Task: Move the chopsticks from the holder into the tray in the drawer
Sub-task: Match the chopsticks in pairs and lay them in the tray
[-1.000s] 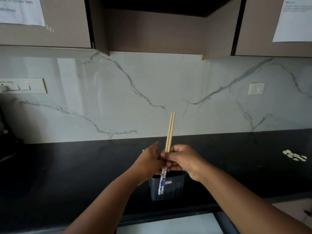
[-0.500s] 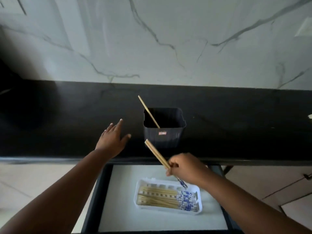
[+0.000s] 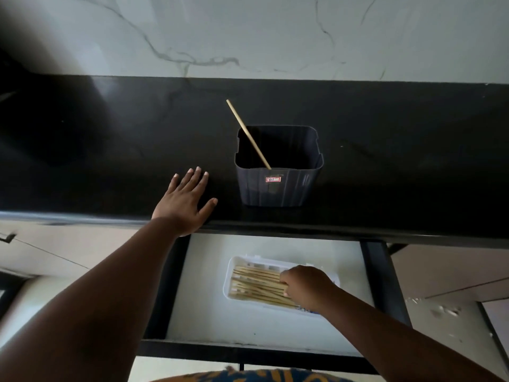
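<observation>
A dark square holder (image 3: 278, 186) stands on the black counter with one wooden chopstick (image 3: 248, 133) leaning to the upper left inside it. Below the counter, the open drawer (image 3: 381, 274) holds a white tray (image 3: 229, 274) with several wooden chopsticks (image 3: 256, 282) lying side by side. My right hand (image 3: 305, 285) is down in the tray, fingers curled over the right ends of the chopsticks, hiding their patterned ends. My left hand (image 3: 183, 202) lies flat and spread on the counter edge, left of the holder, holding nothing.
The black counter (image 3: 110, 150) runs the full width under a white marble wall (image 3: 275, 31). The drawer's white liner (image 3: 201, 307) surrounds the tray. Cabinet fronts sit to either side of the drawer.
My right hand carried a pair of chopsticks from above the holder down into the tray. My left hand let go and settled flat on the counter. The view tilted downward.
</observation>
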Available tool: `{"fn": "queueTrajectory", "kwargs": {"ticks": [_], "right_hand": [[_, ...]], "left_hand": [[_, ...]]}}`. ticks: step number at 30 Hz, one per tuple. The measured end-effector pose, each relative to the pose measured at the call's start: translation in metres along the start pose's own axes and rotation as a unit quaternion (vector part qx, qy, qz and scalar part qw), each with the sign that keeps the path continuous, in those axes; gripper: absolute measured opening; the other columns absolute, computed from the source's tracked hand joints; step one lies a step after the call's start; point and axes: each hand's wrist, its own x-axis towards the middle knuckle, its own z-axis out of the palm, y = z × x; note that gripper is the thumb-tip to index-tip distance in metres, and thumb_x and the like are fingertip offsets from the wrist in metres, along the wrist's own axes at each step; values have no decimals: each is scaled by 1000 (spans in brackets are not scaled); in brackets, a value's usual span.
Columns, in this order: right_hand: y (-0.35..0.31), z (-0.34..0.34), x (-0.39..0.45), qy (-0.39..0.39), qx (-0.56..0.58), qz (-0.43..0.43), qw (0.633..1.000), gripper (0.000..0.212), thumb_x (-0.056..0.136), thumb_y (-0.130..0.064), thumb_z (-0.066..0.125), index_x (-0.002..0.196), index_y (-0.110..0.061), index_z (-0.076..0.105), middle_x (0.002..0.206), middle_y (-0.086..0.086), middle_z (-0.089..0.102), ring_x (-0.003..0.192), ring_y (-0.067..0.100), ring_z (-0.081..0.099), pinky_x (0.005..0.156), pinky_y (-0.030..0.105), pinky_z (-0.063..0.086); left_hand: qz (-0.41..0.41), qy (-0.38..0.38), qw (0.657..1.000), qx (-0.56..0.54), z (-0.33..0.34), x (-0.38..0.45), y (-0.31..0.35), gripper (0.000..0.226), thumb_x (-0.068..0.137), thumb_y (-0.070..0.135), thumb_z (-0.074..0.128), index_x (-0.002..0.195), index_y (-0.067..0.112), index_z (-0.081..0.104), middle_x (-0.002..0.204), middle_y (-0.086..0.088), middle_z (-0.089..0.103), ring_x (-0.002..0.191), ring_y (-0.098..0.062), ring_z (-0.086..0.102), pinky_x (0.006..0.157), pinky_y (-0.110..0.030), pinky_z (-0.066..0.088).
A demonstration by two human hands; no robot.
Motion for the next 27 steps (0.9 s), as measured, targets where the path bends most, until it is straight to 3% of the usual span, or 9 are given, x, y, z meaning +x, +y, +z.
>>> {"fn": "queueTrajectory", "kwargs": {"ticks": [3, 5, 8, 10, 13, 19, 23, 27], "right_hand": [[1, 7, 6, -20, -7, 2, 1000, 7, 90, -12, 53, 89, -15, 60, 82, 2, 52, 78, 22, 57, 62, 25, 36], [2, 10, 10, -19, -1, -1, 1000, 13, 92, -16, 49, 96, -20, 61, 85, 2, 51, 78, 19, 50, 70, 26, 39], [3, 12, 16, -42, -32, -19, 998, 6, 93, -15, 50, 91, -21, 52, 78, 1, 50, 69, 18, 48, 62, 24, 39], [3, 12, 16, -37, -47, -22, 998, 7, 92, -13, 54, 96, -13, 59, 77, 2, 57, 69, 17, 55, 56, 24, 39], [8, 14, 16, 28, -17, -13, 999, 16, 89, -13, 53, 103, -15, 61, 97, 3, 66, 83, 23, 65, 62, 28, 47], [6, -1, 11, 14, 69, 22, 997, 38, 91, -16, 52, 128, -24, 54, 126, 2, 61, 110, 24, 60, 88, 30, 49], [-7, -58, -6, -37, 163, 9, 986, 37, 83, -33, 68, 119, -29, 60, 122, -4, 63, 109, 15, 59, 89, 28, 46], [-34, -149, -42, -67, 306, -86, 946, 25, 76, -37, 77, 99, -34, 69, 96, -4, 73, 84, 12, 67, 78, 32, 52]], "left_hand": [[-4, 7, 1000, -22, 0, 1, -2, 72, 95, 59, 23, 154, 21, 6, 162, 0, -1, 146, -10, -9, 118, -30, -9], [-5, 12, 999, -29, -1, 2, -2, 72, 96, 58, 26, 154, 21, 8, 162, 0, 1, 146, -9, -7, 118, -29, -8], [-2, 14, 999, -35, -2, 2, -1, 71, 97, 57, 29, 154, 21, 9, 162, 0, 2, 147, -10, -6, 118, -30, -7], [-3, 15, 999, -36, -3, 1, -1, 71, 97, 57, 29, 154, 21, 9, 162, 0, 2, 147, -10, -6, 119, -30, -7], [-4, 14, 999, -35, -4, 1, -1, 71, 96, 58, 28, 154, 22, 9, 162, 1, 1, 146, -8, -8, 118, -29, -8], [-4, 14, 999, -37, -2, 2, -2, 72, 95, 60, 26, 154, 22, 9, 161, 2, 2, 145, -8, -8, 118, -29, -8], [-2, 14, 999, -37, -2, 3, -2, 75, 92, 65, 20, 154, 24, 8, 161, 3, 1, 145, -9, -8, 118, -31, -7], [-5, 17, 999, -43, -2, 2, -2, 79, 88, 68, 16, 154, 24, 9, 161, 3, 2, 146, -8, -8, 119, -30, -6]]}}
